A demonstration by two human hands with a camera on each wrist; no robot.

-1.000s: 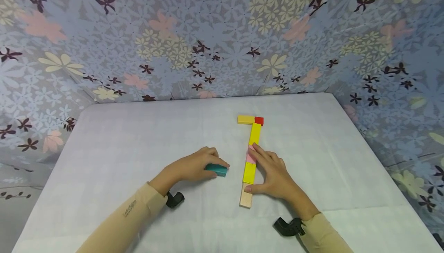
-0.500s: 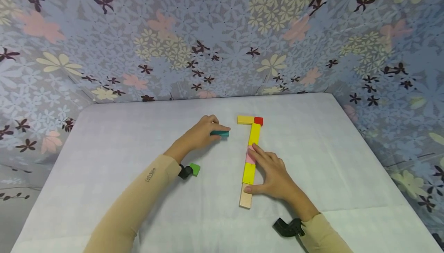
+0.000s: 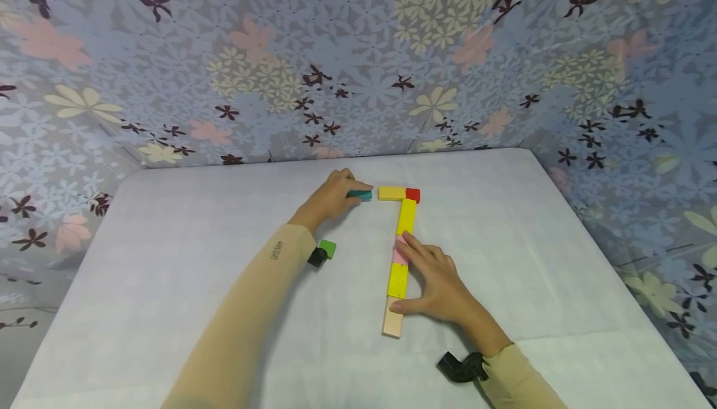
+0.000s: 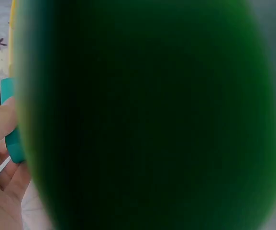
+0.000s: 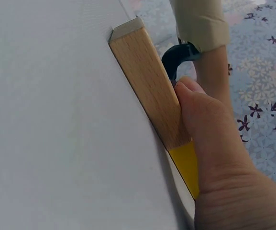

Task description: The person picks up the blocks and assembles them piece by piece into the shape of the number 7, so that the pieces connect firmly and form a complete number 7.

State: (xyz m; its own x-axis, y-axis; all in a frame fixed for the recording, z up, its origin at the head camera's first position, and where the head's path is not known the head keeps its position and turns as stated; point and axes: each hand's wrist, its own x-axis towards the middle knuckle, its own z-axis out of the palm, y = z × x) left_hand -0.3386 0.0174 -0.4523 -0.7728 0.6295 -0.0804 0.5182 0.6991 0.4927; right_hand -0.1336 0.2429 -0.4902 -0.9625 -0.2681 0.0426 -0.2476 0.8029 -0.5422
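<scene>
In the head view my left hand (image 3: 332,196) pinches a teal block (image 3: 360,195) between thumb and fingers. The teal block (image 4: 14,146) also shows at the left edge of the left wrist view. Just right of it lies a yellow block (image 3: 391,193), touching a red block (image 3: 412,195). From there a row runs toward me: a yellow block (image 3: 406,216), a pink block (image 3: 400,254), another yellow block (image 3: 398,281) and a plain wooden block (image 3: 392,320). My right hand (image 3: 437,278) rests along this row, thumb on the wooden block, fingertips at the pink one.
A green block (image 3: 327,249) lies by the left wrist's black camera mount (image 3: 317,258). Dark green blur (image 4: 152,115) fills most of the left wrist view. The white-covered table (image 3: 185,284) ends at a floral cloth (image 3: 358,60) behind. Another black mount (image 3: 461,367) sits at the right wrist.
My left hand has carried the teal block away from me, up beside the far yellow block. The green block has come into sight near the left wrist. My right hand stays on the row.
</scene>
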